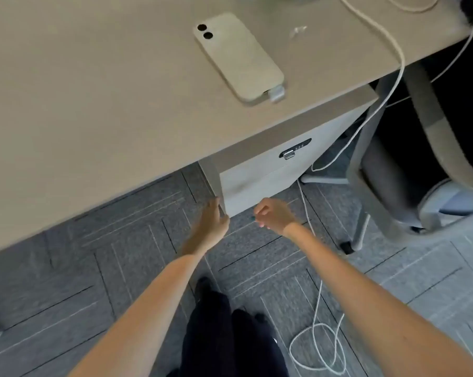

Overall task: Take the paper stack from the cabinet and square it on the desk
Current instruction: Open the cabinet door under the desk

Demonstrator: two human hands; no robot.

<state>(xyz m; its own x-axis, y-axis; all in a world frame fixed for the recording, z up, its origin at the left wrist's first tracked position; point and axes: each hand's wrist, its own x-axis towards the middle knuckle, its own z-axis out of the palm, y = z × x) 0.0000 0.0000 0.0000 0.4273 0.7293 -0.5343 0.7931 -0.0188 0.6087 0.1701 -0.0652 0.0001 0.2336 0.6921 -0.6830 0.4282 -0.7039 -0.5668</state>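
Note:
A white cabinet (257, 180) stands under the right end of the beige desk (93, 104), with a dark combination lock (293, 151) near its top. Its door looks closed, and no paper stack is in view. My left hand (212, 221) reaches down to the cabinet's lower left corner, with the fingers hooked on the door's edge and the thumb below it. My right hand (274, 214) hovers just in front of the cabinet's bottom edge, fingers curled in. A tiny teal speck shows at its fingertips; I cannot tell what it is.
A phone (238, 57) in a beige case lies on the desk near its front edge. A white cable (319, 346) runs off the desk and coils on the grey carpet by my feet. An office chair (393, 186) stands right of the cabinet.

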